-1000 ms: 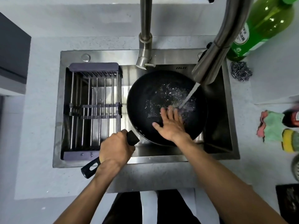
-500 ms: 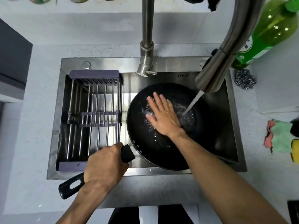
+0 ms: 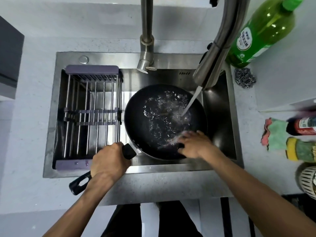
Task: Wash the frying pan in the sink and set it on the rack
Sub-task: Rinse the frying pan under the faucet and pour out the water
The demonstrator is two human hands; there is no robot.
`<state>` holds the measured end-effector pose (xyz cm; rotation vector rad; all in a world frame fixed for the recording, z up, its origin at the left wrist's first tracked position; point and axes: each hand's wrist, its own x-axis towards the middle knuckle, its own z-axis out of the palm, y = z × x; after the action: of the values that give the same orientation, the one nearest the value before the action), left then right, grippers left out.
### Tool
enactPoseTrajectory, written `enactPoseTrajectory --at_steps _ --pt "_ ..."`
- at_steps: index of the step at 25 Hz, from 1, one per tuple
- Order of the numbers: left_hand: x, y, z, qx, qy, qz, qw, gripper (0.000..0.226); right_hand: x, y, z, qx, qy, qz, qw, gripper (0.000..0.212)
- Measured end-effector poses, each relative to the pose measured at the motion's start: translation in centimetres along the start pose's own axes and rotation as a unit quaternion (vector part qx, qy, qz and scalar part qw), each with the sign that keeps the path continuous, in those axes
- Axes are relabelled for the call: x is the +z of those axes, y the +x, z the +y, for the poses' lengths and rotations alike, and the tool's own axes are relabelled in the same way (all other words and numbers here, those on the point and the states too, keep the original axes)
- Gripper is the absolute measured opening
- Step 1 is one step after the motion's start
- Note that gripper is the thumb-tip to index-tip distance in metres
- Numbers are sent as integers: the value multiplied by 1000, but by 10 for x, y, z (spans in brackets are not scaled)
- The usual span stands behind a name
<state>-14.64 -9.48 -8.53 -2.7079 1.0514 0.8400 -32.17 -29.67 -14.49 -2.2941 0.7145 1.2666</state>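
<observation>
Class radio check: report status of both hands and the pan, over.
Left hand grips pan handle. Right hand rubs inside frying pan, water running. Rack unobstructed.

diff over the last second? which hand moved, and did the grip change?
The right hand swept across the frying pan: from under the water stream to the pan's middle, then back to the near rim, where it is now motion-blurred. Nothing was taken or released. The left hand stays gripped on the handle, water keeps running from the faucet, the rack holds nothing.
</observation>
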Motion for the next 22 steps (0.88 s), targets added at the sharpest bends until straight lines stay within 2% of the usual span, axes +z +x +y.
enactPoseTrajectory --at_steps 1,2,4,5,8,10,12,14,16,17,18,19,20,22 --pt "1 -1 4 -1 -10 0 1000 29 -1 -3 1 25 -22 17 999 65" --pt "2 0 7 0 -13 2 1000 30 -1 -5 -3 4 4 3 1000 65" --pt "4 3 9 9 3 6 1000 30 3 -7 -8 -70 113 -70 989 57" --pt "4 3 10 11 10 10 1000 30 4 -4 -5 -73 121 -81 987 56" --pt "5 -3 11 11 6 18 1000 27 8 13 0 72 48 17 996 73" --pt "7 -10 10 16 0 18 1000 27 6 27 -17 44 108 38 992 86" --pt "6 -15 3 15 -6 27 1000 27 -8 39 -23 -14 124 90 988 79" --pt "4 -16 -5 6 -23 31 999 27 -24 46 -13 25 99 140 985 68" --pt "3 -9 -5 6 -45 -6 999 31 -37 42 -11 36 97 91 991 66" --pt "2 -4 -2 6 -57 -33 998 32 -41 34 -14 7 102 56 993 61" --pt "1 1 1 8 -63 -57 996 33 -41 22 -18 -20 96 54 994 54" --pt "-1 7 3 12 -64 -73 995 34 -42 7 -17 -36 76 95 992 47" --pt "-2 12 6 16 -65 -82 994 35 -44 -7 -9 -42 60 173 982 42" --pt "-2 17 10 16 -82 -100 991 37 -42 -38 12 -32 64 320 945 40"
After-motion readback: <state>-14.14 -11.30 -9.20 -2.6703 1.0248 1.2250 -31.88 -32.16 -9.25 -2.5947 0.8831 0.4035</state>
